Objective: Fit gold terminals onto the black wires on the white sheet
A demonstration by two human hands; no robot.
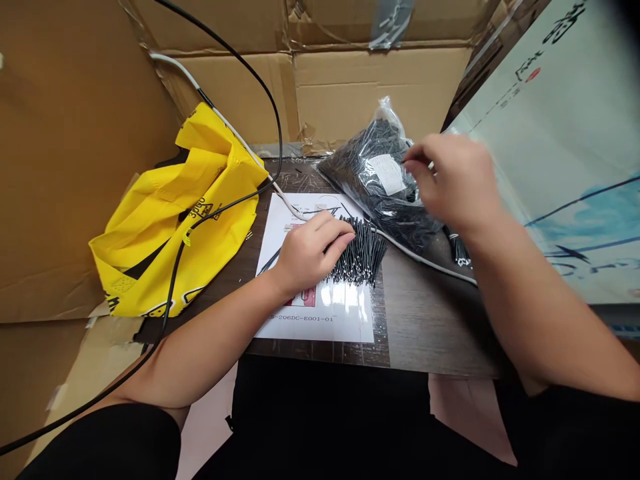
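Note:
Short black wires (367, 250) with shiny tips lie in a dense row on a printed sheet (345, 327). My left hand (314, 252) rests at the left side of this row, its thumb and fingers pressed together; what they pinch, if anything, is hidden. Raised in front of a clear plastic bag (350, 163), my right hand (453, 175) is closed in a pinch. A tiny dark tip shows at its fingertips, too small to name. The bag is filled with black pieces and bears a white label (387, 175).
A crumpled yellow bag (175, 227) lies at the left, crossed by a black cable (173, 283). A white cable (425, 259) runs over the dark table (430, 320). Cardboard (375, 87) walls the back and left; a pale printed panel (575, 133) leans at the right.

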